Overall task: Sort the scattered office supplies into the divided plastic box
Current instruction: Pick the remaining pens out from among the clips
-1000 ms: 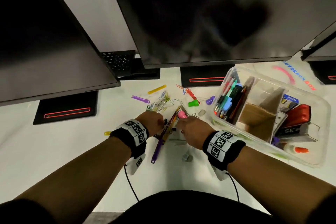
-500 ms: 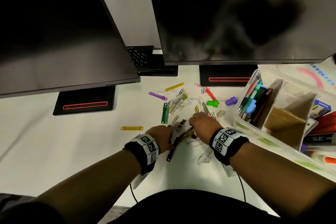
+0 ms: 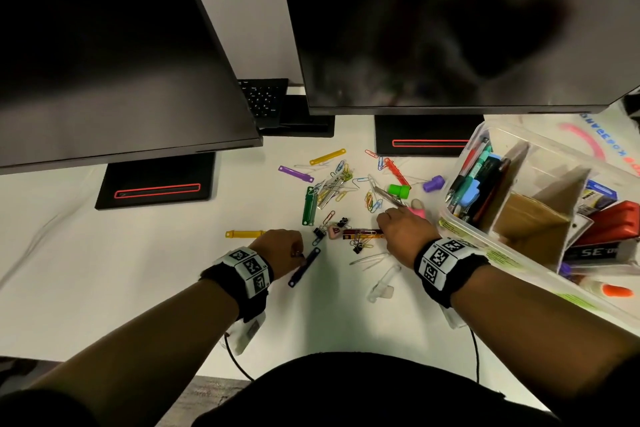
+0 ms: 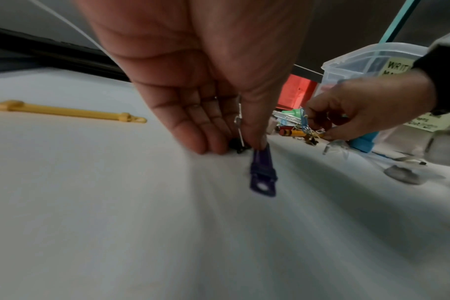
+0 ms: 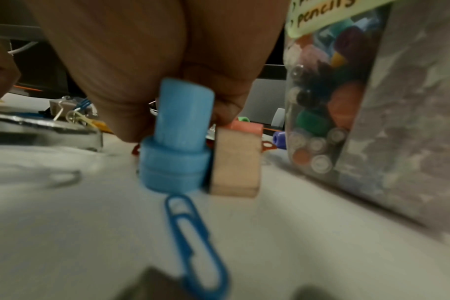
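Loose paper clips (image 3: 332, 187), coloured fastener strips and binder clips lie scattered on the white desk (image 3: 138, 288). My left hand (image 3: 298, 253) pinches a small black binder clip (image 4: 235, 144) against the desk, its thumb on the end of a purple strip (image 4: 262, 172). My right hand (image 3: 391, 218) is curled round a blue cap eraser (image 5: 177, 142), beside a beige and pink eraser (image 5: 234, 162). A blue paper clip (image 5: 195, 233) lies under that wrist. A crayon (image 3: 363, 234) tangled with clips lies between the hands. The divided plastic box (image 3: 460, 229) stands to the right.
Two dark monitors overhang the desk; their stands (image 3: 156, 180) sit behind the pile. A yellow strip (image 3: 244, 234) lies left of my left hand, a green strip (image 3: 309, 206) and green and purple caps (image 3: 398, 191) farther back. Clear plastic pieces (image 3: 381, 288) lie near the front.
The hands have drawn apart from the pile. The crayon bundle now lies on the desk between them. My right hand has shifted right toward the box, my left hand slightly left.
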The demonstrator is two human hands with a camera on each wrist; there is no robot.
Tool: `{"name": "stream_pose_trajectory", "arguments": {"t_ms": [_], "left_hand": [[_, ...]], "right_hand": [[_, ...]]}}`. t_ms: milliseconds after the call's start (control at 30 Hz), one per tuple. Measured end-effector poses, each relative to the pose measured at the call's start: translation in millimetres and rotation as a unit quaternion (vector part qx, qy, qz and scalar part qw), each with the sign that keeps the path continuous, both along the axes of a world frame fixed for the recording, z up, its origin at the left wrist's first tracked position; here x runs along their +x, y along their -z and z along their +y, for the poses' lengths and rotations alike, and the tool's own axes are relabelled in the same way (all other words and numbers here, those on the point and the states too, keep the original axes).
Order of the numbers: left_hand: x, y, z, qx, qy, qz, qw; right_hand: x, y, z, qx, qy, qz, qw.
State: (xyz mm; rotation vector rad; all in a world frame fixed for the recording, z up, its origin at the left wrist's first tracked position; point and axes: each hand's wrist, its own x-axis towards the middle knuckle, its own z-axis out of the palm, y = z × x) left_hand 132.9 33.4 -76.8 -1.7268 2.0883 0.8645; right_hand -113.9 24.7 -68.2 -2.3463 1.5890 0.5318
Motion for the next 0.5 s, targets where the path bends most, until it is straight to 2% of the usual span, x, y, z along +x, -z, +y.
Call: {"name": "stream_pose_trajectory", "arguments": {"t_ms": [233,400,500], "left_hand": [[12,-2,-2,-0.067,-0.043,0.041,0.996],[35,0,-1,-0.111,-0.094,0.037,0.989],[50,2,2,-0.138,-0.14,0.007,0.981]], "right_hand": [[-3,2,2,-0.012,-0.003,-0.02,1.0],[-8,-1,4,-0.023,0.002,-0.038,0.999],[-10,0,4,-0.014,0.005,-0.042,0.999]]}}
